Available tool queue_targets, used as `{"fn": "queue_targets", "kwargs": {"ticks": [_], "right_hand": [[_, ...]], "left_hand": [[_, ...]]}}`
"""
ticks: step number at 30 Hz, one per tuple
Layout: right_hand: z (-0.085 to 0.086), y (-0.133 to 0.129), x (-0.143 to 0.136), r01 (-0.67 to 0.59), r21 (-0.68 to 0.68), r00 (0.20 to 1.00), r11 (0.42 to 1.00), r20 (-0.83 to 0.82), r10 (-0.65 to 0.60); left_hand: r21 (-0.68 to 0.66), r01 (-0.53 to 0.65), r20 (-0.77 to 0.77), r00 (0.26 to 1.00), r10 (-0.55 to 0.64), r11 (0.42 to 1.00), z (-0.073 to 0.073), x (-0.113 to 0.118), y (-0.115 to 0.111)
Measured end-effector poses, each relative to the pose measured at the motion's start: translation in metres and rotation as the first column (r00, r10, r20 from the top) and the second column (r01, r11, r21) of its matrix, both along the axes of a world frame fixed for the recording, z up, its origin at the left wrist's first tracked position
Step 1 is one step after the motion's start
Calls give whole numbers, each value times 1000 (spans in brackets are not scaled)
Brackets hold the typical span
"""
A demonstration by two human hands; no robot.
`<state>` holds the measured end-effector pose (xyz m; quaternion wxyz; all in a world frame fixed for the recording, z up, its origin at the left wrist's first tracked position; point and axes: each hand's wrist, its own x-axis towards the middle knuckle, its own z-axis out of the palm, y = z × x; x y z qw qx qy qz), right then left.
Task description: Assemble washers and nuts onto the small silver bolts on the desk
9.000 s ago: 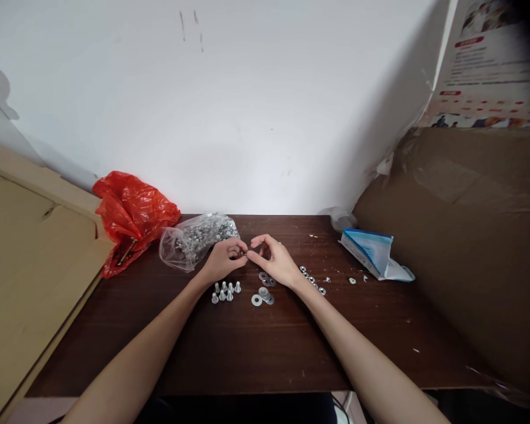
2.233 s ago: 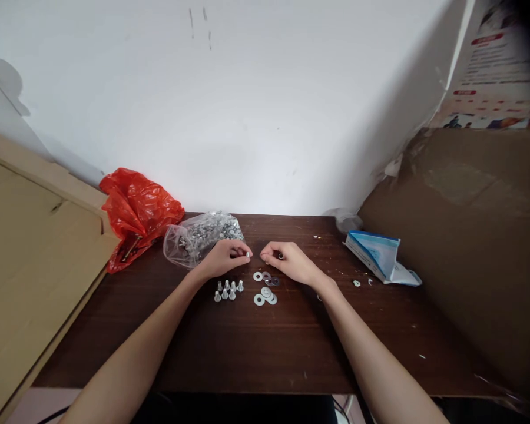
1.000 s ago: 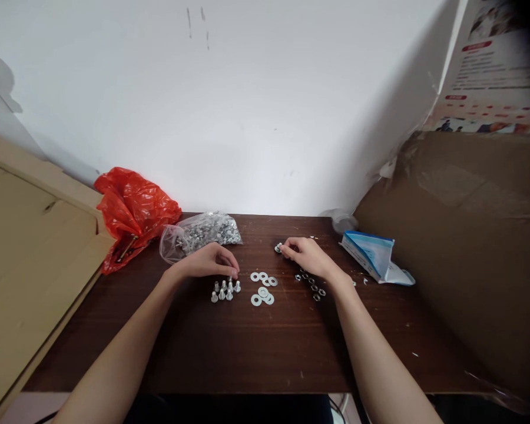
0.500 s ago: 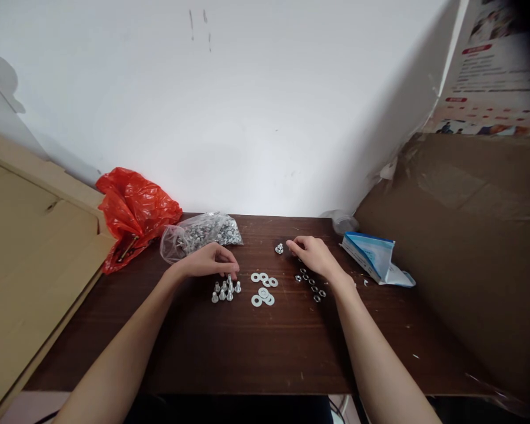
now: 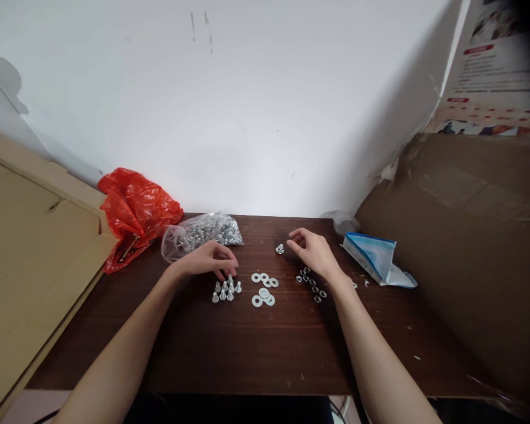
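My left hand [image 5: 211, 259] is at the back edge of a cluster of silver bolts [image 5: 223, 296], its fingers loosely bent and apart with nothing visible in them. The bolts stand upright on their heads. Several flat washers [image 5: 257, 301] lie in two loose groups to the right of the bolts. A bolt carrying a washer and nut [image 5: 280, 249] stands farther back on the table. Just right of that assembly hovers my right hand [image 5: 310, 250], thumb and fingers apart and holding nothing I can see. Hex nuts [image 5: 315, 289] lie scattered below my right hand.
On the brown table [image 5: 247, 353], a clear bag of small metal parts [image 5: 212, 229] lies behind my left hand, beside a red plastic bag [image 5: 136, 200]. A blue and white packet [image 5: 373, 256] sits at right. Cardboard [image 5: 39, 253] flanks the left side; a brown box [image 5: 459, 247] flanks the right.
My right hand's fingers have lifted and spread slightly beside the bolt assembly. The fingers of my left hand have shifted a little over the back bolts. The small parts keep their places.
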<state>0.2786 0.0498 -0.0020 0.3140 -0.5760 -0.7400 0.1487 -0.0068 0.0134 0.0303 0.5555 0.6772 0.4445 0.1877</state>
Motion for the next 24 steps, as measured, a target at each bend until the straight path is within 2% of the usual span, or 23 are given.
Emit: {"fn": "queue_targets", "kwargs": {"ticks": [6,14,17,20,24], "right_hand": [[-8,2,-9,-156,40,987,987,-24,157],[-8,-1,-16,-174,37,984,984,38,173],[-6,-2,-17,-179,50,984,982,26,178],[-3,-5,-23,-199,78,979,977,-34,203],[0,-16,-44,-232,146,930,962,-257,263]], "left_hand": [[-20,13,2,1000,-13,1000,-1,-1,1],[-54,7,30,1000,-5,998,-1,1,0],[20,-62,66,996,61,998,-7,3,2],[143,-190,142,975,169,971,-16,10,5],[219,-253,185,959,215,942,-28,20,6]]}}
